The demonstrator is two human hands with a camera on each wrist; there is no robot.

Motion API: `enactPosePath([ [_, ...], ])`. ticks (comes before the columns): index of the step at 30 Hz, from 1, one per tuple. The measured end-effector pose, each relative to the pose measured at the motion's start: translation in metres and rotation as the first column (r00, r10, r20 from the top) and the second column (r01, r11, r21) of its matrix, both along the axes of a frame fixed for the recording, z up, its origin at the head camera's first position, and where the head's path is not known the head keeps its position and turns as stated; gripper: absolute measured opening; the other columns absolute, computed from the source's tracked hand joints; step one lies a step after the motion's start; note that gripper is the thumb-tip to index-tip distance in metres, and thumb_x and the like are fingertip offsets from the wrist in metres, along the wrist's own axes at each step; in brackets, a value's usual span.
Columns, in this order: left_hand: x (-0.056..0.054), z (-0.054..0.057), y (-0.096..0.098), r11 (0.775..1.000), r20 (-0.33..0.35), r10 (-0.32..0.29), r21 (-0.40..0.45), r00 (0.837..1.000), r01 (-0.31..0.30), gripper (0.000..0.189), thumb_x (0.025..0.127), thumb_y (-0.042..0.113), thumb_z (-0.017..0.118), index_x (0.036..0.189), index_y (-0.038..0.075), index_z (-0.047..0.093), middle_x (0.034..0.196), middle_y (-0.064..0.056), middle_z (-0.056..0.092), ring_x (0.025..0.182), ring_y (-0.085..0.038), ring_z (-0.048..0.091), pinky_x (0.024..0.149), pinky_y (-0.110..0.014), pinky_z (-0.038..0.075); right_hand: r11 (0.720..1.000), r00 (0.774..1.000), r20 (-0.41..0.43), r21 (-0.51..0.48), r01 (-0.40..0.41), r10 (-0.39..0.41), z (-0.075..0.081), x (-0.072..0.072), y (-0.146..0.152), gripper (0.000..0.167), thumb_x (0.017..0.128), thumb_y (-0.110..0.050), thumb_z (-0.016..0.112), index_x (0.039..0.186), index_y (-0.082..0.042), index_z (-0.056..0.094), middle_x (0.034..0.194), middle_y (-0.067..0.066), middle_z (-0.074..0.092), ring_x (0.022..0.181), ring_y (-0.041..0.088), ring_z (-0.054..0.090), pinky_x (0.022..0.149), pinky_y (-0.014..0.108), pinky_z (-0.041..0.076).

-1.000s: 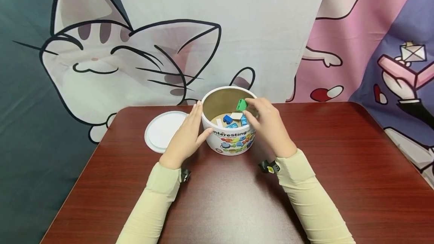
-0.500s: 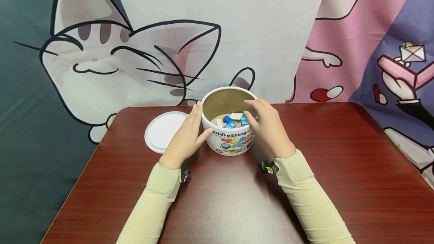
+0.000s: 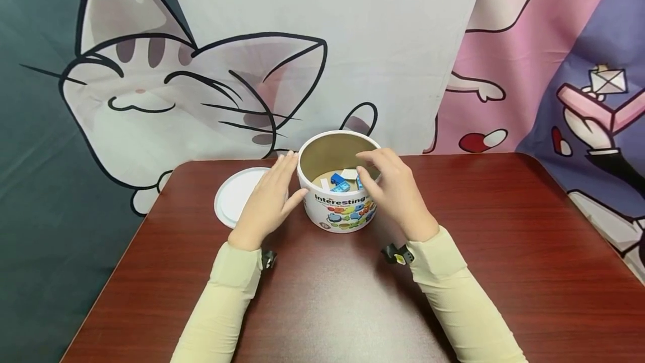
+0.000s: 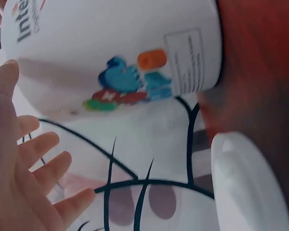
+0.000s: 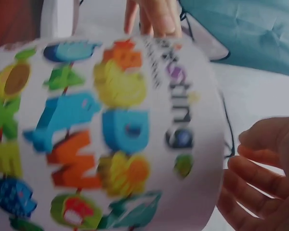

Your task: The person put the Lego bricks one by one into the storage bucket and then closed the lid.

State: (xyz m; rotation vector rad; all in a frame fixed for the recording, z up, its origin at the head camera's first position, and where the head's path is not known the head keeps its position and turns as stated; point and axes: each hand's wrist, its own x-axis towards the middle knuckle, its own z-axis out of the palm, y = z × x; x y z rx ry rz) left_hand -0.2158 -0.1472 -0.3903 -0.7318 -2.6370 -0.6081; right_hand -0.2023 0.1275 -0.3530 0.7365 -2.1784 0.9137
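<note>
A white round tub point(image 3: 313, 209) with colourful printing stands open on the table. Inside lie a dark blue block point(image 3: 336, 178), a light blue block point(image 3: 340, 187) and whitish blocks point(image 3: 349, 174); a further blue piece is mostly behind my right fingers. My left hand point(image 3: 267, 200) is at the tub's left side, fingers extended and thumb spread near the rim. Over the right rim is my right hand point(image 3: 395, 192), thumb and fingers apart with nothing between them. In the right wrist view, the fingers point(image 5: 260, 180) of that hand bend loosely beside the tub wall point(image 5: 202, 125).
A white round lid point(image 3: 233, 195) lies left of the tub, partly behind my left hand. The reddish-brown table point(image 3: 322, 307) extends to both sides and in front. Behind it hangs a cloth point(image 3: 403, 43) with cartoon cats.
A second ago my right hand pinched a green block over the tub; it let go and the block is out of sight. My left hand has drawn slightly left, away from the rim.
</note>
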Motion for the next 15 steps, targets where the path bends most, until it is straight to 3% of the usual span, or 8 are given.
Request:
enactPosePath([
  [4, 0.000, 0.006, -0.012, 0.997, -0.136, 0.016, 0.073, 0.991, -0.006, 0.066, 0.100, 0.033, 0.063, 0.155, 0.003, 0.040, 0.157, -0.015, 0.043, 0.146, -0.033, 0.037, 0.120, -0.050, 0.029, 0.995, 0.992, -0.083, -0.023, -0.096, 0.094, 0.003, 0.010, -0.012, 0.018, 0.090, -0.002, 0.068, 0.108, 0.002, 0.071, 0.101, 0.013, 0.068, 0.091, 0.025, 0.064, 0.082, 0.038, 0.055],
  [8, -0.002, 0.012, -0.026, 0.989, -0.302, 0.066, 0.148, 0.951, -0.022, 0.052, 0.101, 0.022, 0.059, 0.149, 0.003, 0.049, 0.149, -0.015, 0.052, 0.137, -0.035, 0.048, 0.114, -0.052, 0.037, 0.976, 0.975, -0.084, -0.050, -0.210, 0.205, 0.003, 0.024, -0.031, 0.019, 0.090, -0.001, 0.063, 0.107, 0.000, 0.071, 0.099, 0.010, 0.068, 0.091, 0.022, 0.064, 0.078, 0.035, 0.057],
  [12, -0.001, 0.014, -0.042, 0.973, -0.376, 0.160, 0.216, 0.913, -0.082, 0.042, 0.105, 0.017, 0.049, 0.145, 0.006, 0.054, 0.144, -0.013, 0.057, 0.131, -0.035, 0.053, 0.108, -0.053, 0.041, 0.959, 0.962, 0.005, -0.084, -0.270, 0.272, -0.006, 0.039, -0.053, 0.023, 0.088, 0.004, 0.061, 0.109, 0.000, 0.070, 0.096, 0.008, 0.067, 0.087, 0.019, 0.063, 0.072, 0.033, 0.059],
  [15, -0.002, 0.012, -0.056, 0.957, -0.355, 0.222, 0.256, 0.908, -0.134, 0.039, 0.106, 0.015, 0.047, 0.142, 0.005, 0.057, 0.140, -0.015, 0.059, 0.129, -0.037, 0.053, 0.108, -0.054, 0.040, 0.959, 0.949, 0.141, -0.062, -0.277, 0.283, -0.016, 0.047, -0.070, 0.024, 0.088, 0.000, 0.064, 0.111, -0.001, 0.069, 0.097, 0.008, 0.066, 0.086, 0.018, 0.063, 0.076, 0.033, 0.057],
])
